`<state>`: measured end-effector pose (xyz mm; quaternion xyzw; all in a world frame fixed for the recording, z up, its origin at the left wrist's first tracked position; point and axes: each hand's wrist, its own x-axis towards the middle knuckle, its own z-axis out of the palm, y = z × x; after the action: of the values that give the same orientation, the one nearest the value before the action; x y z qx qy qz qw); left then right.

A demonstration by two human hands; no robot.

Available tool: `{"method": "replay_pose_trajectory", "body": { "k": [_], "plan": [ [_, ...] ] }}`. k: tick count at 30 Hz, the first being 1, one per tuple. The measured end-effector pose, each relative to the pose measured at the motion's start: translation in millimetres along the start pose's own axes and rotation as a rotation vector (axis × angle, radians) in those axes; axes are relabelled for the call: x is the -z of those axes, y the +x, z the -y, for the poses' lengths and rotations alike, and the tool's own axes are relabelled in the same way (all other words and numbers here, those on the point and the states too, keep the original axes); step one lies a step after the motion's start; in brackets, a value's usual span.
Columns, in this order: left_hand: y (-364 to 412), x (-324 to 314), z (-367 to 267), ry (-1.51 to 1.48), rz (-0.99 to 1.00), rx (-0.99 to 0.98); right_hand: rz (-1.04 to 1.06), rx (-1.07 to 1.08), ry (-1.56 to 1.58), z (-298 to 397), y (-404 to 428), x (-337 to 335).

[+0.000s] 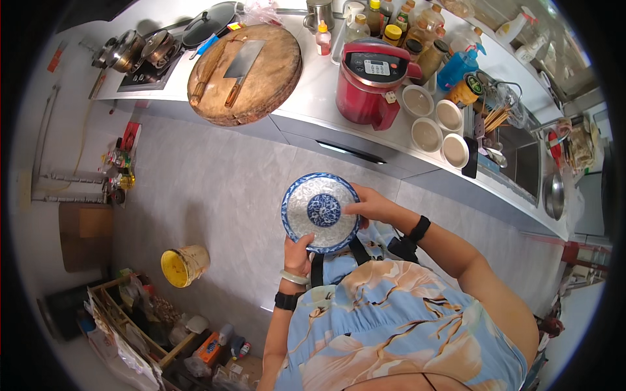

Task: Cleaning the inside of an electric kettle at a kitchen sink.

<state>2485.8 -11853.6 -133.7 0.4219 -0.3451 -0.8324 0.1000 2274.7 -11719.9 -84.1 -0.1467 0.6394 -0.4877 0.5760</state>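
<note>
A blue-and-white patterned plate (298, 210) is held in front of me, over the floor. My left hand (297, 254) grips its lower left rim, thumb on the face. On the right rim is my right hand (374, 203), its thumb over the face near the blue medallion; the fingers of both hands are partly hidden. Beyond the plate, a red soymilk maker (359, 93) stands on the counter (315, 93), with several small pale bowls (426, 135) to its right. At the upper left a cleaver (244, 58) and a wooden rolling pin (208, 73) lie on a round wooden chopping board (274, 93).
Along the counter stand pots (124, 51) on a stove, several sauce bottles (374, 19), a blue pump bottle (455, 71) and a black phone (470, 157) near the sink (521, 156). A yellow bucket (195, 261) sits on the floor at left, above a wooden crate (122, 322).
</note>
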Motion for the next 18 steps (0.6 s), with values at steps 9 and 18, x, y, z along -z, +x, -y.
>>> {"method": "replay_pose_trajectory", "body": {
  "k": [9, 18],
  "plan": [
    [48.2, 9.6, -35.4, -0.061, 0.018, 0.088, -0.967, 0.501, 0.056, -19.1, 43.7, 86.8],
    [108.0, 22.5, -70.2, -0.044, -0.028, 0.152, -1.047, 0.555, 0.009, 3.1, 105.3, 132.6]
  ]
}}
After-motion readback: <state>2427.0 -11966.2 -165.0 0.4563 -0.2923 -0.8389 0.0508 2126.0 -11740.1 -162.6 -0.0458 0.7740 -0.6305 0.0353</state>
